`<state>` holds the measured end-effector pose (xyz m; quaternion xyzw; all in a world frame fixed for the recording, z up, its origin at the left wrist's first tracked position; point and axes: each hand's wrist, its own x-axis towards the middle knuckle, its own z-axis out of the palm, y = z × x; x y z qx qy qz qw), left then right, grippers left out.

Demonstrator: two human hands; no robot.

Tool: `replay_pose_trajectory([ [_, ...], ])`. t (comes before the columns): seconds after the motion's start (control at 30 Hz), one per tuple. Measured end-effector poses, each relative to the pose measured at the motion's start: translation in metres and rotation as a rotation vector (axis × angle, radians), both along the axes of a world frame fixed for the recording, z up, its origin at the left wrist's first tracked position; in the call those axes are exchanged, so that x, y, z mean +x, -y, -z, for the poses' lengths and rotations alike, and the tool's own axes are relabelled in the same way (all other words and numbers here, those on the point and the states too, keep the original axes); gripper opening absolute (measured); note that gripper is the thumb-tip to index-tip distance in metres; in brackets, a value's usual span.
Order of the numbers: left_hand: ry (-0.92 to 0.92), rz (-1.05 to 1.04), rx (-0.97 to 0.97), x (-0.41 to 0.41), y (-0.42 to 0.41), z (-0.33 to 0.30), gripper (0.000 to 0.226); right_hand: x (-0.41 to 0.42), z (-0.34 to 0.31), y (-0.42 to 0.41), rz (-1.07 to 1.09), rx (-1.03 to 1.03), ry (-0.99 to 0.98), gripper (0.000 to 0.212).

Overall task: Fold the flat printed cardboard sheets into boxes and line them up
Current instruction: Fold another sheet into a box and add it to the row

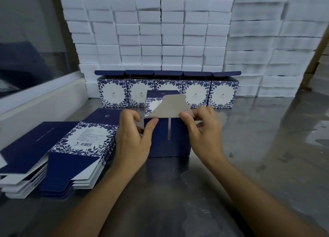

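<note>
1. Head view: the half-formed navy cardboard box [169, 139] stands on the grey metal table [249, 147], directly between both hands, its long axis running left to right.
2. Its grey-backed bottom flap [167, 106] rises just beyond the fingers, tilted away from the person. The left hand [135, 135] pinches the flap's left corner; the right hand [203, 130] pinches its right edge. Both sets of fingers are curled onto the cardboard, equally near.
3. Judgement: the coming move is folding this flap down toward the slot [169, 128] below the thumbs.
4. Count: five finished blue-and-white floral boxes [168, 92] stand in a row beyond the fingers, lids up.
5. One stack of flat printed sheets [71, 147] lies left of the left fingers; its number cannot be told.
6. White foam blocks [151, 32] are piled behind the row, too many to count.
</note>
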<state>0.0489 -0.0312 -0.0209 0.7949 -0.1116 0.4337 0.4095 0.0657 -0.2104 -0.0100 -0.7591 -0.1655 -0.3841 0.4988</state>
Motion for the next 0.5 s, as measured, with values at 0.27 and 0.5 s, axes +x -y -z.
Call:
replay_pose_trajectory([
  [0.27,0.002,0.008,0.176,0.001,-0.005,-0.003,0.033,0.001,0.001,0.003,-0.028,0.017,-0.014,0.03],
  [0.5,-0.24,0.063,0.273,0.001,-0.012,0.003,0.046,0.001,-0.001,0.004,-0.016,0.027,-0.016,0.035],
])
